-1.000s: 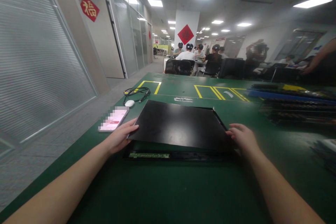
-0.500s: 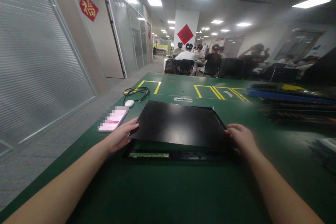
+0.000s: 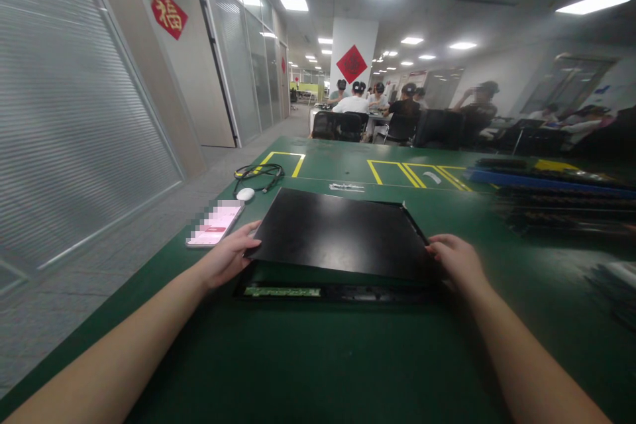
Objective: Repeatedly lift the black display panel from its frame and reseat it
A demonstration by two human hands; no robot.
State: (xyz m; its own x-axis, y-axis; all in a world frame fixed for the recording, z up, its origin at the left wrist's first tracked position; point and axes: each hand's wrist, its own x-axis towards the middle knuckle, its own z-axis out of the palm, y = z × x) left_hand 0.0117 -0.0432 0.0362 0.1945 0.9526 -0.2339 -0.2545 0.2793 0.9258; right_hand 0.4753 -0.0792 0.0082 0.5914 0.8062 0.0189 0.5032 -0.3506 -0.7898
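Observation:
A thin, flat black panel (image 3: 338,228) with a dull sheen is tilted above the table, its near edge raised. My left hand (image 3: 233,255) grips its left edge, thumb on top and fingers beneath. At the right edge, my right hand (image 3: 454,258) pinches the panel between thumb and fingers. Under it lies a shallow black frame (image 3: 377,294), mostly covered by the panel. A green circuit board strip (image 3: 282,292) shows inside the frame's near side.
On the green table (image 3: 318,358), a phone (image 3: 213,228), a white mouse-like object (image 3: 245,194) and a coiled black cable (image 3: 258,175) lie left. Dark stacked parts (image 3: 551,209) and a blue tray (image 3: 521,177) stand right. Several people sit at tables farther back.
The panel and both hands hold nearly the same place; my left hand shifts very slightly along the left edge. In the background, a standing person's arm has moved.

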